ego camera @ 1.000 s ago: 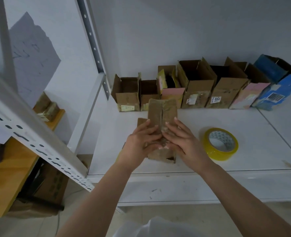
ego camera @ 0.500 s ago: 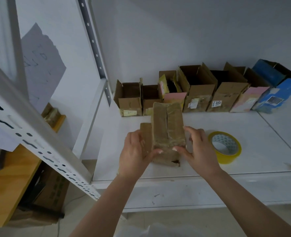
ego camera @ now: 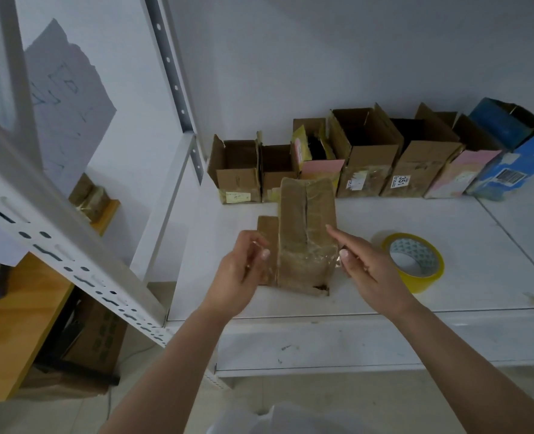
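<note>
A white wall [ego camera: 322,57] rises beyond the fingers, and a white shelf board [ego camera: 478,245] lies under them. Open cartons [ego camera: 365,158] line up past the fingertips. The taped cardboard box [ego camera: 304,233] stands between the hands. The left hand [ego camera: 240,270] is loosely curled beside it and the right hand [ego camera: 369,267] has its forefinger straight against it; neither grips. A yellow tape roll [ego camera: 419,284] lies right of the right fingers.

White worktop [ego camera: 478,245], scuff marks on near front edge. Far side: row of open cartons [ego camera: 365,170] against the wall, blue carton [ego camera: 516,164] at far right. Near centre: taped carton [ego camera: 303,233], upright. Tape roll [ego camera: 423,281] flat, right of it, apart.
</note>
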Demonstrator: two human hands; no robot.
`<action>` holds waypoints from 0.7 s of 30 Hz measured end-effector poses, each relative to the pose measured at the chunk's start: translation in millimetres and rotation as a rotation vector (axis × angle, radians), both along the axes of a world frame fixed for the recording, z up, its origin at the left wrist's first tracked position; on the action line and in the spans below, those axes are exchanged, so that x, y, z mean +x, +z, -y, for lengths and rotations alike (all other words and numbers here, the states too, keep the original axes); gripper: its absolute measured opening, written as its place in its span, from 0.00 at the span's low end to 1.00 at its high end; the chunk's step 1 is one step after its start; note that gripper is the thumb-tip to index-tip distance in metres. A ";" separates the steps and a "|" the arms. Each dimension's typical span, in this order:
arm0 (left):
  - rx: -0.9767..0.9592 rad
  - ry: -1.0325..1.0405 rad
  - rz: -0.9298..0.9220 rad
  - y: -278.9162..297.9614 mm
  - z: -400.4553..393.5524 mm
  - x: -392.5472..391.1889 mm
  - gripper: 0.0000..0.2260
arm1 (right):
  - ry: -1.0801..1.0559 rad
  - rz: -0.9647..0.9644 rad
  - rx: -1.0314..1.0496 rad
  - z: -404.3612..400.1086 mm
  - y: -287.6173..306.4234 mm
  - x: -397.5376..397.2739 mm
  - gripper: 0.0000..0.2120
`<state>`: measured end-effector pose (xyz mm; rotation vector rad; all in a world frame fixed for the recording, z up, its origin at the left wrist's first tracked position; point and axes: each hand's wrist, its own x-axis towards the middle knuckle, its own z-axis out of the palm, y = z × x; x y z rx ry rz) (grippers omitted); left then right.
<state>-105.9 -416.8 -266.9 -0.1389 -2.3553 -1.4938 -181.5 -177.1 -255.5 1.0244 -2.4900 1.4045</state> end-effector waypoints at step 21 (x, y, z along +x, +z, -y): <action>-0.254 0.141 -0.148 -22.7 -30.5 -25.7 0.23 | -0.033 -0.114 0.139 16.9 -6.6 -6.9 0.18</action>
